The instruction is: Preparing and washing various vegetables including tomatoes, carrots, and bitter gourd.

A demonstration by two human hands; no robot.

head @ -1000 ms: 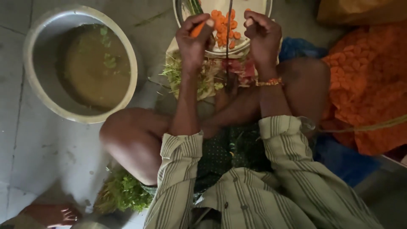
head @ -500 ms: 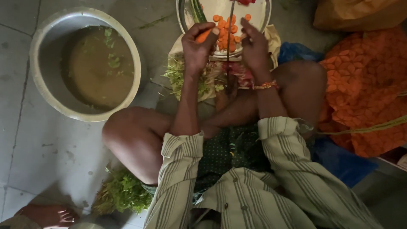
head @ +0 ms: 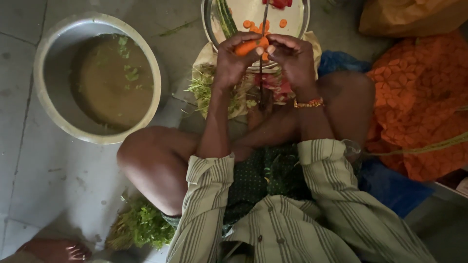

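Grey floor below, carrot (head: 247, 46) gripped in left hand (head: 233, 61), right hand (head: 292, 58) curled just beside.

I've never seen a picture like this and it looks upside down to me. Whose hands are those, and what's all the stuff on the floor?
There is only one picture view, taken by a small camera worn on a person's head, looking straight down. So you see that person's own striped sleeves, bare knees and two hands from above. The person sits on a grey tiled floor. The left hand holds an orange carrot and presses it against an upright blade that stands between the hands. The right hand has its fingers on the other side of the blade, by the carrot's tip. Just beyond is a round metal plate with carrot slices on it. To the left sits a big metal bowl of murky water, and leafy greens lie near the knee.
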